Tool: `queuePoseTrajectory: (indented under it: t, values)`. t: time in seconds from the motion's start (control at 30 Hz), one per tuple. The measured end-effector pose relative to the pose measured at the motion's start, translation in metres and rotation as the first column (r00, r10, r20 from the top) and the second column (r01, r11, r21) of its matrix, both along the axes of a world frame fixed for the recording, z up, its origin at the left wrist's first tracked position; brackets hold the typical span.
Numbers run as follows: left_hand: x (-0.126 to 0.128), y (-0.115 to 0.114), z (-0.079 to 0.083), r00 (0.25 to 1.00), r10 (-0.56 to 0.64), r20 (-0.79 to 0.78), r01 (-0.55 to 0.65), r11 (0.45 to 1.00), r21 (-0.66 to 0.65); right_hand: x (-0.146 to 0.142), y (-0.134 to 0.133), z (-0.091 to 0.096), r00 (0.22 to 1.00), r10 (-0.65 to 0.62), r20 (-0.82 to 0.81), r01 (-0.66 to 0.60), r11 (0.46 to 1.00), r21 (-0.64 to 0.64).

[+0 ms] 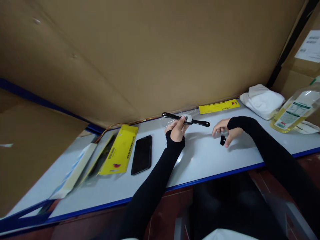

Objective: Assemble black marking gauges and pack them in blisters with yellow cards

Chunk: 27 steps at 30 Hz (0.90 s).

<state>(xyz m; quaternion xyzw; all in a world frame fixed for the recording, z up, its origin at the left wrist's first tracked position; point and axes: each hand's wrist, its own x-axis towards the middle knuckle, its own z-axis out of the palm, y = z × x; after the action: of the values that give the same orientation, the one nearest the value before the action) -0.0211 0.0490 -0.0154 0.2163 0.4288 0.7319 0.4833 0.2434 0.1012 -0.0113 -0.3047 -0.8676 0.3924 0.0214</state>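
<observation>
My left hand is closed around the middle of a black spokeshave, thumb on top near its pale metal centre. The tool's two handles stick out to either side, above the table. Over to the right, my right hand is curved with its thumb and fingers apart. Between them, next to the thumb tip, is a small black plate with a notched edge. It looks to be on the tabletop; whether the thumb touches it I cannot tell.
Yellow tool packages and a black phone lie left on the white table. Another yellow card is at the back. A white cloth and a bottle of yellow liquid stand right. Cardboard walls the back.
</observation>
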Motion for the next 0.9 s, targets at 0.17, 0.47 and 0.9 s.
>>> queuePoseTrajectory:
  t: [0.17, 0.47, 0.9]
  values:
    - [0.007, -0.004, -0.002, 0.999, -0.038, -0.025, 0.038, 0.999, -0.01, 0.007, -0.01, 0.002, 0.998, -0.035, 0.045, 0.033, 0.999, 0.039]
    - [0.021, -0.013, -0.008, 0.995, -0.091, -0.035, 0.089, 0.995, -0.055, -0.006, -0.007, 0.014, 0.781, -0.438, -0.445, 0.41, 0.897, -0.164]
    - [0.04, -0.022, -0.021, 0.99, -0.111, -0.092, 0.104, 0.992, -0.073, -0.06, -0.041, 0.002, 0.531, -0.59, -0.608, 0.63, 0.755, -0.183]
